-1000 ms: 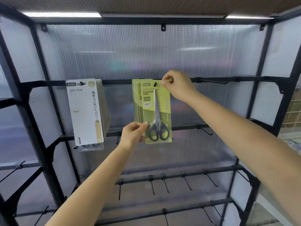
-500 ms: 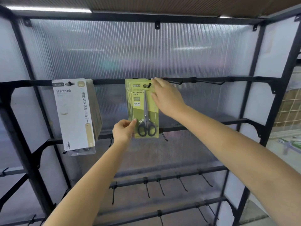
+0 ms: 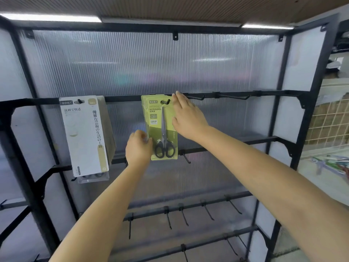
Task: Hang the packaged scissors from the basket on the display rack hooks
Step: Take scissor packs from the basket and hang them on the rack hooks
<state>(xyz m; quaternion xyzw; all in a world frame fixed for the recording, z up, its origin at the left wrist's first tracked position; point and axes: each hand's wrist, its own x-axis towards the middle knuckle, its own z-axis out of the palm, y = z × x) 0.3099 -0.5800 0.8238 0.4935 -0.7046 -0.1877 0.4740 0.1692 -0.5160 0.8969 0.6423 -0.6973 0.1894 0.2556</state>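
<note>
The right hand (image 3: 188, 120) has let go of the top corner, fingers (image 3: 179, 99) now spread flat beside the hook (image 3: 166, 101), while the left hand (image 3: 138, 146) pinches the scissors pack (image 3: 162, 129) hanging there, apparently seated.

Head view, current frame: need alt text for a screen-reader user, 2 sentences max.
A person's left hand pinches the lower left edge of a green scissors pack hanging on a display rack hook, while the right hand lies open against its right side. A stack of white packages hangs to the left; other hooks are bare.
</note>
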